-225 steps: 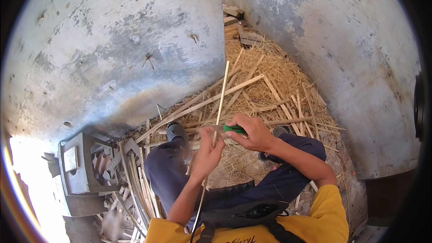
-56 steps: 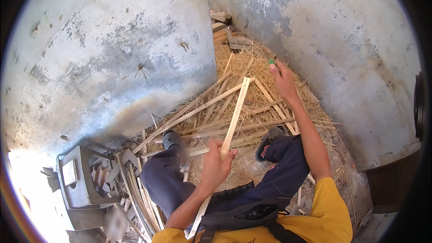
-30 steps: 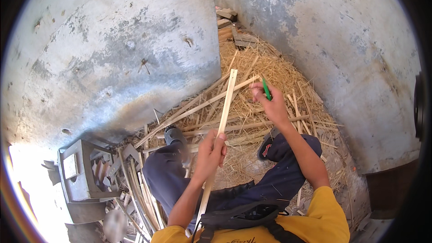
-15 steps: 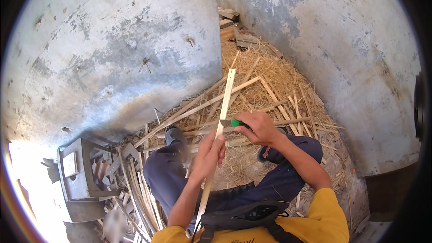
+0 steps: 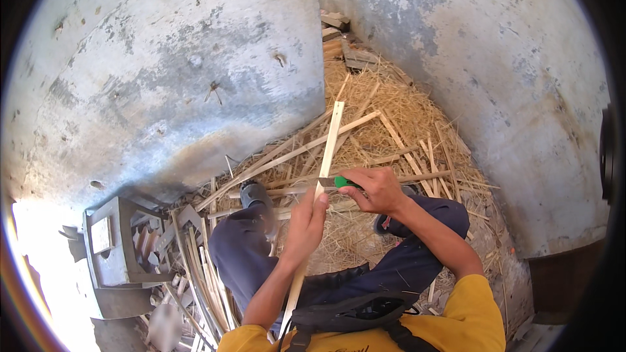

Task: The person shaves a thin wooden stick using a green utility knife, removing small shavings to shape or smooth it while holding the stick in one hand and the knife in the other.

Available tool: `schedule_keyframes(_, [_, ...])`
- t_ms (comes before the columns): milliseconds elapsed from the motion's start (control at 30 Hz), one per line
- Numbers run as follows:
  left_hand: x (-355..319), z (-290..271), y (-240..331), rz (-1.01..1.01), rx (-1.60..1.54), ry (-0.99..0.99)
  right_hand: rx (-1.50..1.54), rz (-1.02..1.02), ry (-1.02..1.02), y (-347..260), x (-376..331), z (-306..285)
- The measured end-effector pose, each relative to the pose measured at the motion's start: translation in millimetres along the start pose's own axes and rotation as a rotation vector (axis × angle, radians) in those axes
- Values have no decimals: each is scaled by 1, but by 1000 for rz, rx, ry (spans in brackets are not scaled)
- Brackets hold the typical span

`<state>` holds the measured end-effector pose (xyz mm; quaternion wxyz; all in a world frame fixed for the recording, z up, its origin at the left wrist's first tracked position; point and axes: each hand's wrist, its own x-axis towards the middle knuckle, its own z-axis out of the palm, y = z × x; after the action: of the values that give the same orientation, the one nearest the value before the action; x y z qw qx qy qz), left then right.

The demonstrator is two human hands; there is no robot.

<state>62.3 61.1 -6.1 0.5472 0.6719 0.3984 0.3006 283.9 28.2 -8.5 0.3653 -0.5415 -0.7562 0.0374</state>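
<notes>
At the far left a grey block (image 5: 114, 248) sits beside a bundle of thin strips (image 5: 202, 280). The left hand (image 5: 305, 221) has its grip closed around a long wooden slat (image 5: 329, 150) that rises over the straw (image 5: 404, 117). The right hand (image 5: 377, 189) pinches a green-handled knife (image 5: 336, 182), blade against the slat's edge. Judging by the pile of shavings, the whittling looks well along, with this slat unfinished.

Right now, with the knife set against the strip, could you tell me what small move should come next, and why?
Probably a short push of the green-handled knife up along the wooden strip, away from the body. The right hand holds its blade at the strip's edge just above the left hand, which steadies the strip.
</notes>
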Motion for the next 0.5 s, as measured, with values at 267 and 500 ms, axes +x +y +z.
schedule_keyframes(267, [-4,-1,-3,-53,-103,-67,-32,-73,88,12,2,-1])
schedule_keyframes(500, [-15,-3,-14,-105,-63,-153,-114,346,207,67,38,-51])
